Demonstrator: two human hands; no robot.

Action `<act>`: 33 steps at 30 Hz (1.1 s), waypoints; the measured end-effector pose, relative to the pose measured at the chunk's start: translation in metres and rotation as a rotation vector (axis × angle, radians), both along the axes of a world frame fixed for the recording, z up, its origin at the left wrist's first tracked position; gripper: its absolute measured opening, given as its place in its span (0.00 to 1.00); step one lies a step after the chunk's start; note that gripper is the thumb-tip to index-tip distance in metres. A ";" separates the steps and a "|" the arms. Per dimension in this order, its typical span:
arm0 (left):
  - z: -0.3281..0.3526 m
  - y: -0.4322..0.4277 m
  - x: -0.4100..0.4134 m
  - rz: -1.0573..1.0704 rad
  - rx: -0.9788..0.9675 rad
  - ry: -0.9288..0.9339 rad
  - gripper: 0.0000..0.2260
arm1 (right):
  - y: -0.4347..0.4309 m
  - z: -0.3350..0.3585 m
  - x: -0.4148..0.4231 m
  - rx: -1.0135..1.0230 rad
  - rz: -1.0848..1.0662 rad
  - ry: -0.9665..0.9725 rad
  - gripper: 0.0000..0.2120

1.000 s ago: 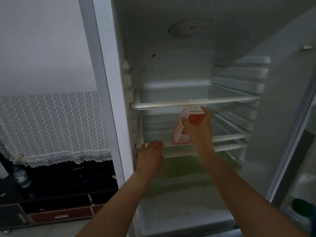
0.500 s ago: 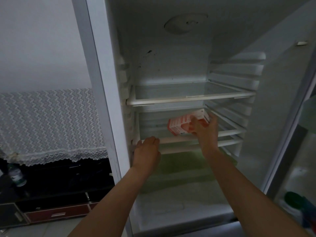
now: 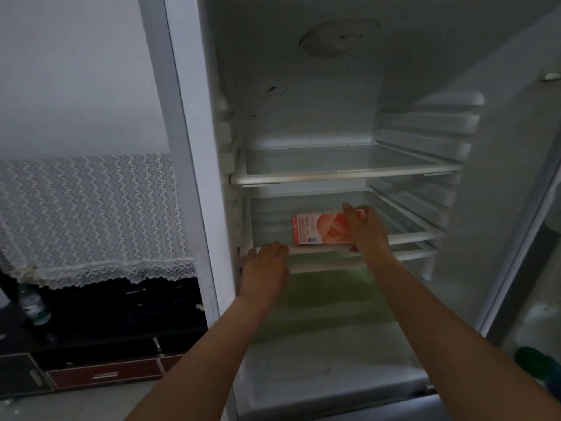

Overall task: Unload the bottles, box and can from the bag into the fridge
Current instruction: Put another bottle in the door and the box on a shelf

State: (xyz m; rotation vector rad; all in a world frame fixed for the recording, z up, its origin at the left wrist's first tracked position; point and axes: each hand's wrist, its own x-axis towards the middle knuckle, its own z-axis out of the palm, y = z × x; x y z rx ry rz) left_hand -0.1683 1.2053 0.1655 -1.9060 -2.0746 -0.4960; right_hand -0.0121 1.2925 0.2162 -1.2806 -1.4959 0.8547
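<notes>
The right hand (image 3: 368, 230) holds the orange carton (image 3: 321, 228) sideways to fit the low shelf (image 3: 406, 238); the left hand's (image 3: 267, 264) flat, empty grip braces the shelf's edge.

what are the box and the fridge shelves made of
The box looks like printed paperboard, slightly glossy: flat faces, crisp edges, pink-orange print. The upper shelf seems clear glass in a white plastic frame, since the back wall shows through it; it could also be clear plastic.

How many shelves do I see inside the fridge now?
3. The top shelf is bare; the middle shelf carries the box under the right hand; the lowest shelf sits just beneath. More may be hidden.
</notes>
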 end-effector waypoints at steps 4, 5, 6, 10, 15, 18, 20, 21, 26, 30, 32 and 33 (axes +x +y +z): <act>0.000 0.000 -0.001 -0.003 0.003 -0.005 0.18 | 0.008 0.008 -0.008 -0.023 -0.005 -0.092 0.22; 0.000 -0.001 0.000 -0.004 0.002 -0.005 0.18 | 0.009 0.009 -0.009 -0.038 0.007 -0.101 0.23; 0.000 -0.001 0.000 -0.007 0.002 -0.007 0.18 | 0.010 0.010 -0.010 -0.063 0.020 -0.090 0.24; -0.001 -0.002 0.000 -0.022 0.009 -0.027 0.17 | 0.014 0.012 -0.013 -0.144 0.098 -0.059 0.25; 0.001 -0.003 0.001 0.009 0.008 0.008 0.18 | 0.019 0.014 -0.018 -0.167 0.214 -0.065 0.27; 0.000 -0.003 0.001 0.015 0.026 0.036 0.19 | 0.020 0.013 -0.023 -0.110 0.241 -0.005 0.26; -0.001 -0.003 0.001 0.020 0.031 0.046 0.19 | 0.021 0.014 -0.028 -0.036 0.231 -0.046 0.25; -0.001 -0.002 0.001 0.018 0.040 0.046 0.19 | 0.022 0.014 -0.031 -0.011 0.227 -0.068 0.25; 0.003 -0.001 0.001 0.029 0.045 0.082 0.20 | 0.023 0.026 -0.050 0.020 0.318 -0.138 0.24; 0.003 0.000 0.001 0.001 -0.035 0.036 0.19 | 0.025 0.034 -0.065 0.093 0.346 -0.039 0.22; -0.002 0.003 0.000 0.017 0.005 0.062 0.19 | 0.026 0.037 -0.071 0.126 0.394 0.009 0.18; -0.003 0.003 -0.001 0.026 0.029 0.085 0.18 | 0.028 0.036 -0.074 0.133 0.410 0.032 0.14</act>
